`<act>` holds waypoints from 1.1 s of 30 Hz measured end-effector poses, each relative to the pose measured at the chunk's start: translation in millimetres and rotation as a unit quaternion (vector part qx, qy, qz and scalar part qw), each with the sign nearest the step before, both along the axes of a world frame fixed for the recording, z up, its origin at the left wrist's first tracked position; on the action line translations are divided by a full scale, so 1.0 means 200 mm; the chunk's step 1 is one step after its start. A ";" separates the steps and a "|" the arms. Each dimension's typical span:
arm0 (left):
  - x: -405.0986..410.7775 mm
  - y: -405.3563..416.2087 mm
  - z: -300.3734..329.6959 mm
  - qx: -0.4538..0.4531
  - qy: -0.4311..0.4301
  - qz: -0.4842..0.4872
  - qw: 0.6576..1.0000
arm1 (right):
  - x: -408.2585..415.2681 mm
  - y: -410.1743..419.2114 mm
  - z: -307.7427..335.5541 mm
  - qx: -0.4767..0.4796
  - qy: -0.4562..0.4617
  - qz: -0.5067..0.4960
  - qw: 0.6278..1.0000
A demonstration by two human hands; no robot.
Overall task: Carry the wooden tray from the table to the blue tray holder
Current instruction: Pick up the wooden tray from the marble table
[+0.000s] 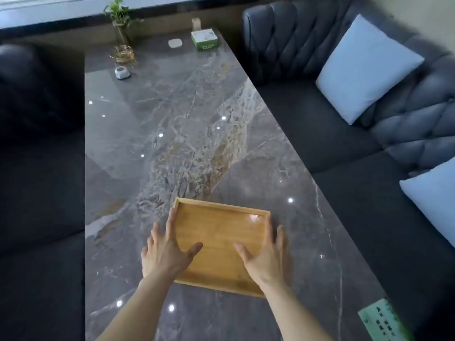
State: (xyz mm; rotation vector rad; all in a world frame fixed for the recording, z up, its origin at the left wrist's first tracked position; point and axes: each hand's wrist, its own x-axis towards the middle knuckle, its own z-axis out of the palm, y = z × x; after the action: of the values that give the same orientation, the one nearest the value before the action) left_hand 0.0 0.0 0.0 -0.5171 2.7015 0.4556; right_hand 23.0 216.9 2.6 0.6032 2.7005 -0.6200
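Both hands are spread wide, the left hand [164, 252] and right hand [267, 257] on either side of the wooden tray [219, 239], which sits between them on the table [172, 134]. Fingers look like they touch its side rims, kinda hard to tell.

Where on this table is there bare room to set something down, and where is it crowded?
The table is bare through its whole middle, from the wooden tray near the person up to the far-end items. Crowded spots: the far end, with plant, gold dish, small white pot and green box; a green card lies at the near right corner.

Grey marble table [197, 134] bearing wooden tray [219, 239], tissue box [205, 40], plant [120, 23].
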 end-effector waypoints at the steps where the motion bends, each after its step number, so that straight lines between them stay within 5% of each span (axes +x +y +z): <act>1: -0.01 0.00 -0.01 0.011 -0.016 0.016 1.000 | -0.01 0.00 -0.01 -0.005 -0.011 -0.016 1.000; 16: -0.01 0.03 -0.02 0.000 -0.015 0.105 0.994 | -0.07 0.00 0.01 -0.045 -0.025 -0.142 0.988; 33: 0.24 -0.06 0.69 0.052 0.126 0.106 0.985 | 0.16 0.04 0.71 -0.118 0.161 -0.113 0.973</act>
State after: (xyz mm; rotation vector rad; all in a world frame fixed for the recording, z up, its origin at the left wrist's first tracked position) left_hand 48.9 -11.4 137.6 -0.7688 2.8516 0.7608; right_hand 54.1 224.4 145.2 0.8129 2.8066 -1.1723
